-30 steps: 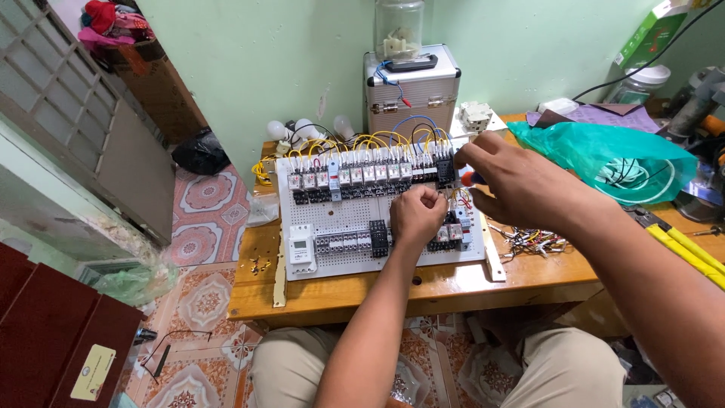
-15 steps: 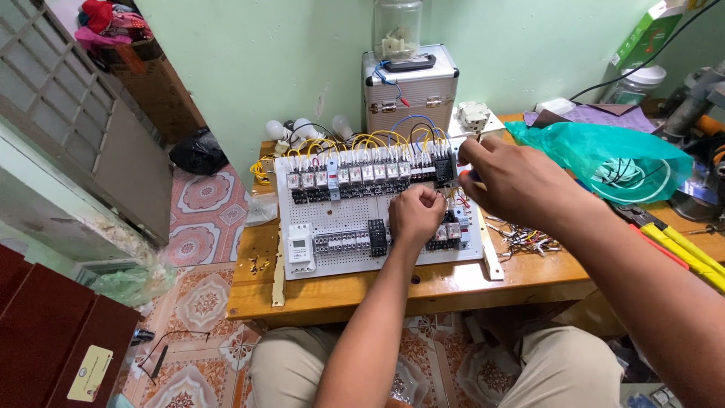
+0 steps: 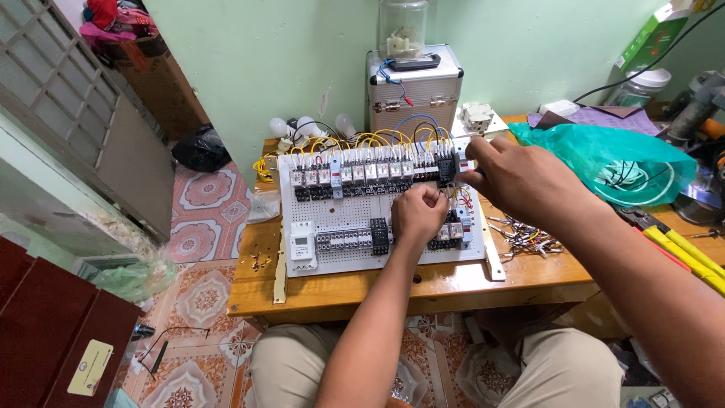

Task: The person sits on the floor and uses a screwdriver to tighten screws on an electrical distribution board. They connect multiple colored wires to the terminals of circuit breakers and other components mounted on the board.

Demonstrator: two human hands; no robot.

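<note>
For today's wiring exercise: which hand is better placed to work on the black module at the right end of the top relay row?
Probably the right hand: its fingertips already reach the black module on the white panel. The left hand is lower, mid-panel, fingers curled among the wires.

A: Count, desk (image 3: 453,287)?
B: One white perforated panel (image 3: 355,219). One metal case (image 3: 414,89), far side. One green bag (image 3: 604,155), right.
A: Bulbs?
B: Three light bulbs (image 3: 306,125), far left.
A: Hands?
B: Two — left hand (image 3: 419,215), right hand (image 3: 521,181). One jar (image 3: 402,29) on the case.
</note>
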